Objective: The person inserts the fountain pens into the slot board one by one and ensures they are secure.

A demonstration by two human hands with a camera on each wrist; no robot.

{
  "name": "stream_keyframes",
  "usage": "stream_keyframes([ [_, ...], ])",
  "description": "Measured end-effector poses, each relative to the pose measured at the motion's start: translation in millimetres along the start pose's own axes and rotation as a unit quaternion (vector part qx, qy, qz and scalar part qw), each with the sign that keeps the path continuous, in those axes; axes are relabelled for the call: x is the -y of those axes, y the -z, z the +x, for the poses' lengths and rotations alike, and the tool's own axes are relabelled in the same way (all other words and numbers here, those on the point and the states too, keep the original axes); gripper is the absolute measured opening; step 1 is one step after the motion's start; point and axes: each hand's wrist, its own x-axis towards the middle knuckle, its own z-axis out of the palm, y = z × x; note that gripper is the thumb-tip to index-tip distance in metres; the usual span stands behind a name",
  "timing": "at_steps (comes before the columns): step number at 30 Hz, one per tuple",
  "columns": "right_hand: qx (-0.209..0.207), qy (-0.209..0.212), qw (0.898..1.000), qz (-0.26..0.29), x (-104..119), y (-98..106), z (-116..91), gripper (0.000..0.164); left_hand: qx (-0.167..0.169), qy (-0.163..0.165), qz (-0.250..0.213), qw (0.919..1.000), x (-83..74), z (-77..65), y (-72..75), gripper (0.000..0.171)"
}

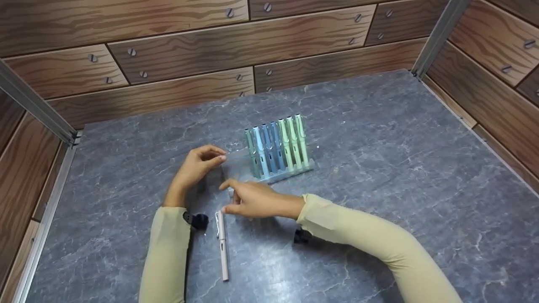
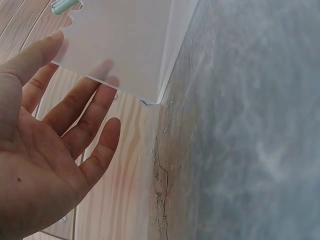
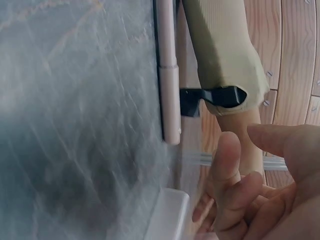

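A clear plastic pen stand [image 1: 290,171] stands tilted back on the table, with several capped pens [image 1: 276,145] in green and blue side by side in it. My left hand [image 1: 198,164] pinches the stand's upper left edge between thumb and fingers; the frosted panel [image 2: 120,45] shows in the left wrist view. In front of the stand hovers my right hand [image 1: 259,200], index finger pointing out and nothing held. A pale pinkish-grey pen [image 1: 223,248] lies on the table, its clip end just below the right thumb. The right wrist view shows a gap between them.
The grey marble-patterned table [image 1: 400,168] is bounded by wood-patterned walls [image 1: 189,50] at the back and both sides. Metal posts [image 1: 440,38] stand at the back corners. A black wrist camera [image 1: 198,221] sits at the left cuff, another at the right.
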Motion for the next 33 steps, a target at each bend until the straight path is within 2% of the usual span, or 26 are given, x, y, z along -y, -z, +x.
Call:
stream_keyframes([
  [6, 0.032, -0.015, 0.999, 0.026, 1.8, -9.0, 0.9, 0.055, 0.002, -0.005, -0.005, 1.0, -1.7, 0.7, -0.2, 0.024],
  [15, 0.051, -0.026, 0.998, 0.011, 6.5, -21.6, 2.2, 0.059, 0.005, 0.008, -0.01, 0.9999, -0.8, -0.2, 0.2, 0.025],
  [22, 0.068, -0.039, 0.997, 0.014, 7.6, -30.3, 3.0, 0.065, 0.002, 0.007, -0.008, 0.9999, -0.9, -0.7, 0.5, 0.024],
  [33, 0.064, -0.056, 0.996, -0.011, 8.1, -41.4, 5.2, 0.065, -0.001, 0.004, -0.009, 1.0, -1.9, -1.8, 0.8, 0.023],
])
